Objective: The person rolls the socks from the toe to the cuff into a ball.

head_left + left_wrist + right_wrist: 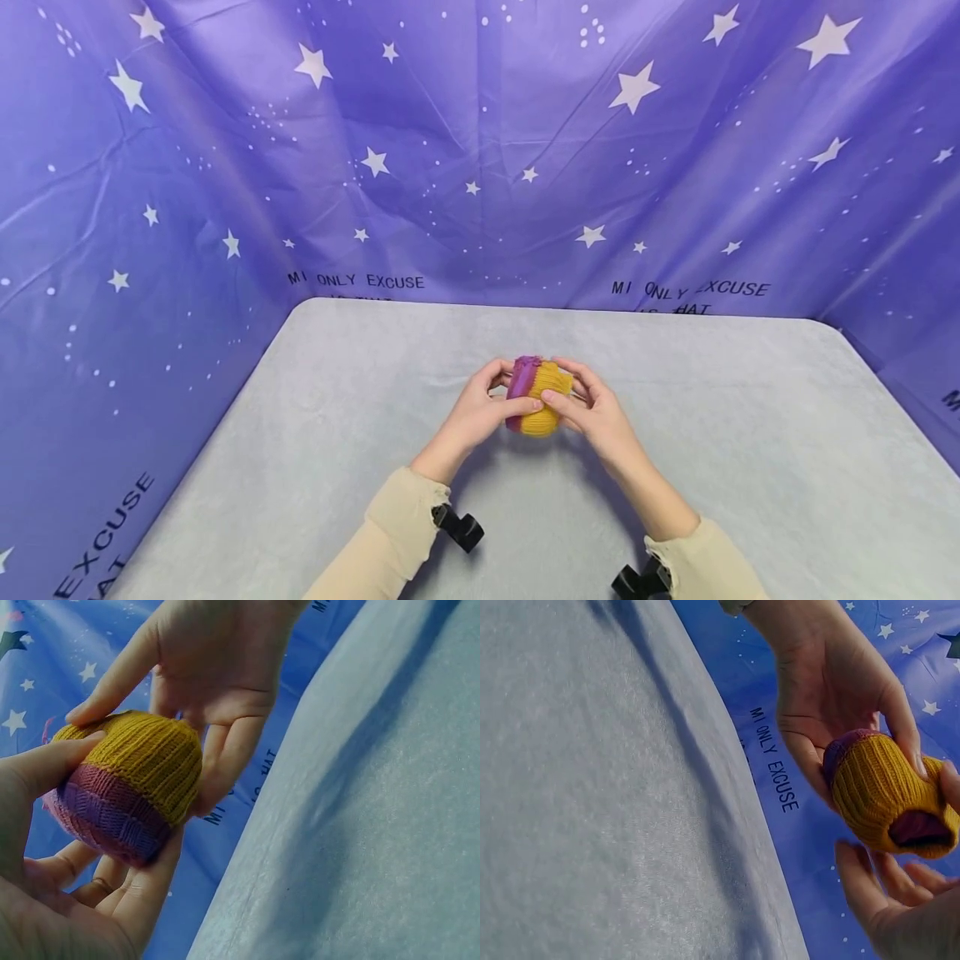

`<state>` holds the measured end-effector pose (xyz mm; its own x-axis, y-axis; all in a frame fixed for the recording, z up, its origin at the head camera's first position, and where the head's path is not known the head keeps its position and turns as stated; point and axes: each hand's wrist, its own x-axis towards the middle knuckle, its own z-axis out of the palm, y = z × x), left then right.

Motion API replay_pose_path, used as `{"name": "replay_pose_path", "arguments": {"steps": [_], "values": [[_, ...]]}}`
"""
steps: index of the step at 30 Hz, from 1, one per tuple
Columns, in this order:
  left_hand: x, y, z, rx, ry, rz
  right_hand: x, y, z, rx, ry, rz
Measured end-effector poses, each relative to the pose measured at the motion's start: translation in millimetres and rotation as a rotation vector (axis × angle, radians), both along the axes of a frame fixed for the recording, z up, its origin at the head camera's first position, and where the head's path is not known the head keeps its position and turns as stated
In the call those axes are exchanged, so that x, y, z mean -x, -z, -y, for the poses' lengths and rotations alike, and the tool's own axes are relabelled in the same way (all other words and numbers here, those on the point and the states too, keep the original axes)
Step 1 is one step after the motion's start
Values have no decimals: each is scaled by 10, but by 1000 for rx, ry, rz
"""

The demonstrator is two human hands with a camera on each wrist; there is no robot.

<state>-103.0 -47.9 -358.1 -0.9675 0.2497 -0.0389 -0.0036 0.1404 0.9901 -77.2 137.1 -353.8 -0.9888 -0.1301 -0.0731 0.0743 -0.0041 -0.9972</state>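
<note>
Head view: rolled knit bundle [537, 396] sits clamped between left hand [477, 410] and right hand [597, 414] fingers [558, 402].

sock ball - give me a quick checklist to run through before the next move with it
1. Both hands on it: ok. The left hand and right hand hold the rolled knit sock ball between them.
2. Left thumb placed: ok, it presses on the yellow band where it meets the purple.
3. Ball lifted off the grey table: ok, both wrist views show it held in the air.
4. Cuff folded over: ok. The yellow ribbed cuff wraps the roll, and an open mouth shows a purple inside.
5. Roll fully tucked and tight: cannot tell, the inside is dark.
6. Second loose sock about: cannot tell, none is in view.
</note>
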Motion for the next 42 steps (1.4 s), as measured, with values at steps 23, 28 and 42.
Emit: {"name": "replay_pose_path", "arguments": {"steps": [23,28,42], "values": [[137,62,-191,-44,43,75,287,102,-156,-87,83,-44],[171,81,-167,-130,74,130,359,153,-240,-22,63,24],[214,247,-201,-20,108,179,454,262,-303,-211,-3,143]]}}
